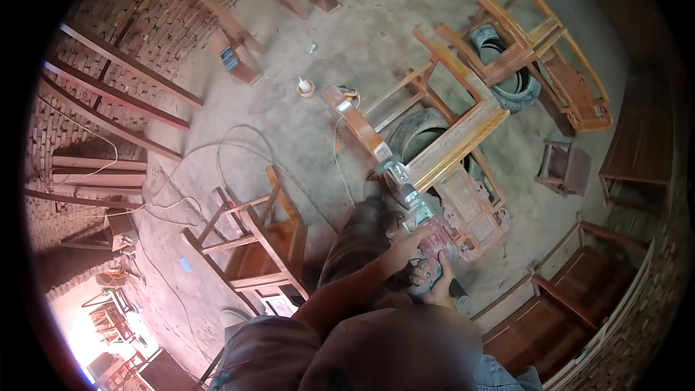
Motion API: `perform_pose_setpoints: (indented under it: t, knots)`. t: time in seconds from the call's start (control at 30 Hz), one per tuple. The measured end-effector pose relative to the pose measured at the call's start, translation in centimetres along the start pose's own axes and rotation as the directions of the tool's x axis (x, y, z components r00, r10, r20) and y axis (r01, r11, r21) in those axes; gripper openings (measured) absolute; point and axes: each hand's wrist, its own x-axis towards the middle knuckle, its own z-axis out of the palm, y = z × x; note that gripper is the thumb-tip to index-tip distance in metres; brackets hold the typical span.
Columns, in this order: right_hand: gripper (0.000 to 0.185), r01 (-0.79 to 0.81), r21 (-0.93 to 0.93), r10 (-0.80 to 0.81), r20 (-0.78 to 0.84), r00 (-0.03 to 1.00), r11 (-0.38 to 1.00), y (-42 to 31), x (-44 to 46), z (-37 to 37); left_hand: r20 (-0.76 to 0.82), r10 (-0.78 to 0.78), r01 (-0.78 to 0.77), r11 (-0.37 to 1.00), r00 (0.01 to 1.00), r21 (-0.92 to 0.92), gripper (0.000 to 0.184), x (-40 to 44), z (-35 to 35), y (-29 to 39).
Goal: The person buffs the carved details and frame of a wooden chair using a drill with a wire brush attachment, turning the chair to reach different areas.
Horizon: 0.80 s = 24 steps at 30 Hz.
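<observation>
A dusty hand-held power tool (436,240), with a reddish body and a silver metal front, is gripped by both my hands; it looks like an angle grinder. My left hand (411,247) wraps around the body from the left. Farther back, my right hand (440,288) closes around the tool's rear part. The tool's front end is against or just over the near-left edge of a wooden chair (460,145), which lies tipped over on a tire (413,130). Whether the tool touches the wood I cannot tell. A carved panel (467,210) of the chair is beside my hands.
Another chair (546,36) rests on a second tire (523,95) at the upper right. To my left stands a wooden chair (264,246). Cables (217,146) loop over the concrete floor. A small stool (563,168) and a long bench (572,304) are to the right.
</observation>
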Motion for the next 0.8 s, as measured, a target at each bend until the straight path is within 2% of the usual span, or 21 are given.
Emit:
perform_pose_setpoints:
  t: [0.13,0.23,0.33,0.53,0.63,0.73,0.8]
  knots:
    - [0.046,0.011,0.022,-0.011,-0.01,1.0,1.0,0.1,-1.1,-1.4,0.034,0.074,-0.074,0.997,0.997,-0.004,0.024,0.0,0.7,-1.8]
    - [0.047,0.004,0.056,-0.003,-0.004,1.0,0.998,0.1,-0.6,-1.8,0.042,-0.035,0.033,0.998,0.998,0.059,0.025,-1.4,0.9,0.5]
    - [0.047,0.006,0.02,-0.005,-0.009,1.0,1.0,0.3,-0.7,-2.0,0.032,-0.079,0.074,0.988,0.996,0.132,0.028,-0.4,0.0,-0.8]
    - [0.051,0.0,0.051,0.004,-0.072,0.997,0.999,0.6,-2.3,-3.5,0.079,0.042,-0.045,0.998,0.996,0.046,0.029,-1.1,0.8,-3.5]
    - [0.051,-0.015,0.087,0.021,-0.061,0.998,0.996,0.8,-1.8,-3.7,0.064,-0.031,0.023,0.992,0.997,0.126,0.031,-1.5,0.8,-2.0]
    - [0.046,-0.042,0.15,0.035,0.05,0.998,0.988,0.7,-1.6,-4.6,0.076,-0.055,0.044,0.988,0.996,0.147,0.032,-0.6,0.2,-3.3]
    - [0.045,-0.01,0.142,0.009,0.009,1.0,0.99,0.7,-2.2,-4.9,0.122,0.014,-0.026,0.995,0.992,0.096,0.032,-0.7,0.4,-4.3]
